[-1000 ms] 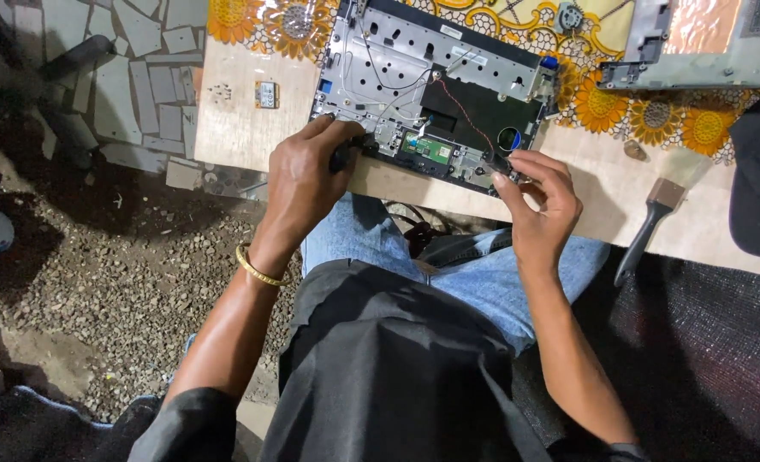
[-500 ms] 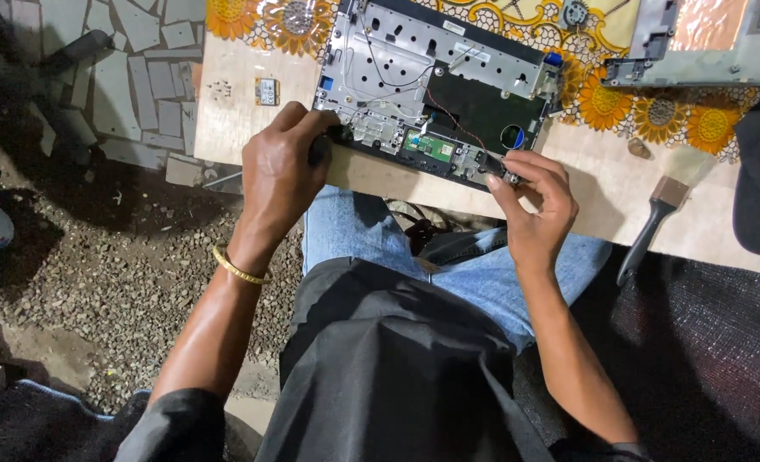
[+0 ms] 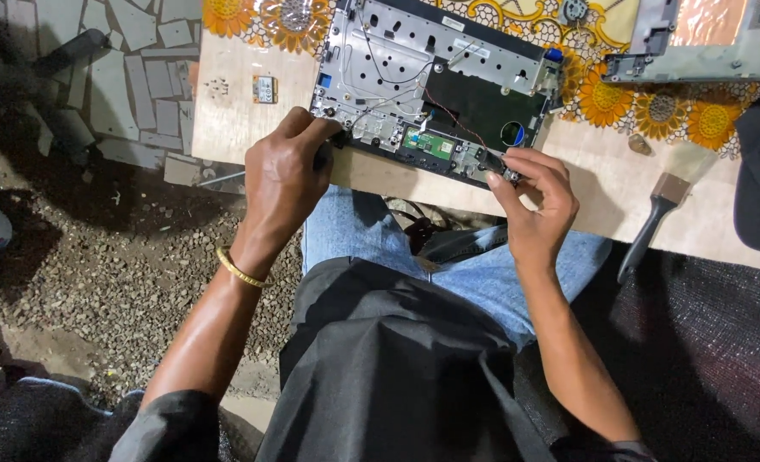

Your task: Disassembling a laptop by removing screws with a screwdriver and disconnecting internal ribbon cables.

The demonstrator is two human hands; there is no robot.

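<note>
Both hands work at the near edge of an opened silver-grey metal laptop chassis (image 3: 436,81) that lies tilted on the pale wooden tabletop (image 3: 234,120), directly ahead of the person's lap. Left hand (image 3: 286,175) has its grip curled down over the chassis's near-left corner, fingers bent and closed around a small dark part at that corner; what exactly sits under the fingers is hidden by the hand. A thin gold bangle (image 3: 239,269) circles the left wrist. Right hand (image 3: 538,201) pinches a small dark metal piece (image 3: 495,164) at the chassis's near-right edge between thumb and forefinger, the grip clenched tight on it while the other fingers fold underneath.

Between the 2 hands, along the same near edge, lies a small green circuit board (image 3: 430,144), with thin black and red wires running up across the dark inner panel. A small square chip module (image 3: 264,88) rests on the tabletop to the left of the chassis, well apart from either hand. To the right, a paintbrush with a black handle (image 3: 654,222) lies near the tabletop's edge, beyond the right hand. A second grey laptop part (image 3: 705,51) sits at the far right on a yellow flowered cloth (image 3: 620,98).
</note>
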